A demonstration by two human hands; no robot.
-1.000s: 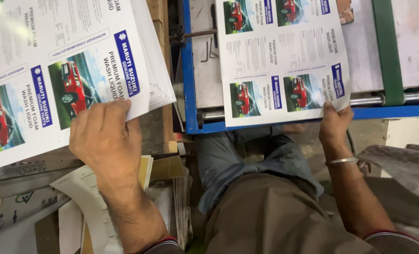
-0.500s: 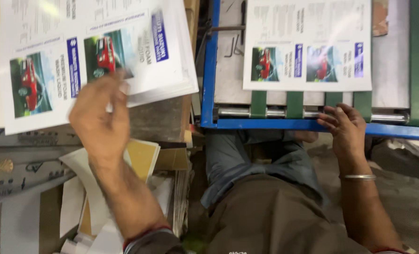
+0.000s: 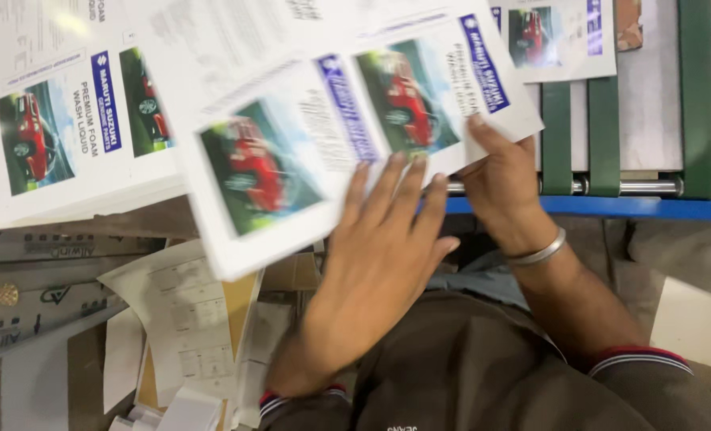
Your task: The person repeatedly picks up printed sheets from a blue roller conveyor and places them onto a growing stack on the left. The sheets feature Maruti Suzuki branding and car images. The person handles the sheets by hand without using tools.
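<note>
Resting above both hands: printed sheet

Both hands on printed sheet

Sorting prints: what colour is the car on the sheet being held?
Red car, clearest in the head view.

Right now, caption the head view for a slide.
Both hands, left hand and right hand, carry a printed sheet toward the stack.
</note>
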